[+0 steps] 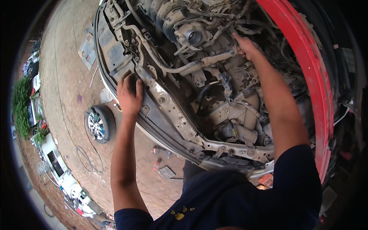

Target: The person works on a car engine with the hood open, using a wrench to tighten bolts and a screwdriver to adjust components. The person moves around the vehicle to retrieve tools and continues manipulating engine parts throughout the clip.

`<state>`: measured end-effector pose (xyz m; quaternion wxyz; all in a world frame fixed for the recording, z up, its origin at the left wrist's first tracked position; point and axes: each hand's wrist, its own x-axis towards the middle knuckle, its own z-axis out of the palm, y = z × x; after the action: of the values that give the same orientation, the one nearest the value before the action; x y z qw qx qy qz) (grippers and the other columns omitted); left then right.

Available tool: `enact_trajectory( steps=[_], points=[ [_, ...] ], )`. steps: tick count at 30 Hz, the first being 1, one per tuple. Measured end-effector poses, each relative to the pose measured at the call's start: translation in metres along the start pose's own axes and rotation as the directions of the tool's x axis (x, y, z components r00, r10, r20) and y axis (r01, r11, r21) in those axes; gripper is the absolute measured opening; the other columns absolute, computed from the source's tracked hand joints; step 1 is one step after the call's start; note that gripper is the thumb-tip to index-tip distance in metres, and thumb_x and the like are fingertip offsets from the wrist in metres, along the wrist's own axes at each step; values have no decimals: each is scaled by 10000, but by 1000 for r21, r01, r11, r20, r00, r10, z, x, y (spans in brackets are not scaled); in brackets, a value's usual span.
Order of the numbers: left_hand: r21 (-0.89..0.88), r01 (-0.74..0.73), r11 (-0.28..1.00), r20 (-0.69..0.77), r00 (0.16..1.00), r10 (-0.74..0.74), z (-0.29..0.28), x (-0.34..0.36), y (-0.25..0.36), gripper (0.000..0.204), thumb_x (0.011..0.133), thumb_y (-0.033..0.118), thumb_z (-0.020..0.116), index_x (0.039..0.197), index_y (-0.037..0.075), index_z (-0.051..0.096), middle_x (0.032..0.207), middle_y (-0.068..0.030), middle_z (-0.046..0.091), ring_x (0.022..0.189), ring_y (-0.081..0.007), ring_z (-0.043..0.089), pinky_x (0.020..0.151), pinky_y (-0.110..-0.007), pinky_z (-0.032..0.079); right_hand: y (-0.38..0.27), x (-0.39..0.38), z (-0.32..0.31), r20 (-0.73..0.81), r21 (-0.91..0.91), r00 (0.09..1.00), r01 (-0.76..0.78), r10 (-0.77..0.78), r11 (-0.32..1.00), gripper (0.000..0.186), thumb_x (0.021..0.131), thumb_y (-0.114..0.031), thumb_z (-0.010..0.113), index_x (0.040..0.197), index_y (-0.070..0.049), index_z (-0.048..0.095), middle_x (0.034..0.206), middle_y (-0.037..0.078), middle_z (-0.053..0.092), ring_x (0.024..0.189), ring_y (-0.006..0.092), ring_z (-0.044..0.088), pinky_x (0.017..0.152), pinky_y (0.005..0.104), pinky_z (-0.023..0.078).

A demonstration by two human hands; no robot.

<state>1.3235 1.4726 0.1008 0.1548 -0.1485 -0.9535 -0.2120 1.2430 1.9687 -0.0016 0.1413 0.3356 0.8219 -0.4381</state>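
Observation:
My left hand [129, 96] rests on the dark plastic cover [153, 111] along the front edge of an open engine bay. Its fingers are bent and its thumb stands apart, with a dark gap between them. Deep in the bay, my right hand [247, 48] is by the far end of a dusty coolant hose [220, 58]. Its index finger points forward while the other fingers curl; what they close on, if anything, is hidden. Left of that hand is a round open-ended pipe mouth [193, 37]. The dusty engine [165, 15] lies beyond it.
A metal crossmember [174, 113] borders the bay. A red body panel [312, 73] curves along the right side. On the paved ground at left lie a wheel [100, 123], a cable [89, 160] and a grey panel [87, 51]. Small tools [165, 171] lie near my feet.

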Motion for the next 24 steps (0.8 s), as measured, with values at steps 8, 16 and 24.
enact_trajectory(
  steps=[8,16,24],
  points=[
    [-6,19,1000,-5,1000,-19,-6,-1,0,322,934,222,655,1165,-2,647,1258,-205,632,1162,-407,594,1021,-448,453,-24,-51,19,-298,-637,914,24,-274,771,574,1028,-579,408,1126,-79,673,1083,184,736,1043,410,695,887,543,539],
    [13,27,1000,-6,1000,-27,-3,-1,0,341,925,238,660,1181,14,642,1282,-191,627,1181,-398,585,1028,-454,446,-10,-17,-19,378,364,919,-263,116,894,519,971,-631,571,801,-141,569,615,-41,458,440,80,294,467,267,232],
    [0,30,1000,-23,999,-30,-6,-9,-7,349,913,237,659,1178,12,643,1275,-193,625,1177,-400,580,1027,-455,447,-25,-52,18,-302,-657,910,18,-285,753,615,988,-627,459,1120,-80,708,1151,211,716,1141,418,654,949,546,517]
  ],
)
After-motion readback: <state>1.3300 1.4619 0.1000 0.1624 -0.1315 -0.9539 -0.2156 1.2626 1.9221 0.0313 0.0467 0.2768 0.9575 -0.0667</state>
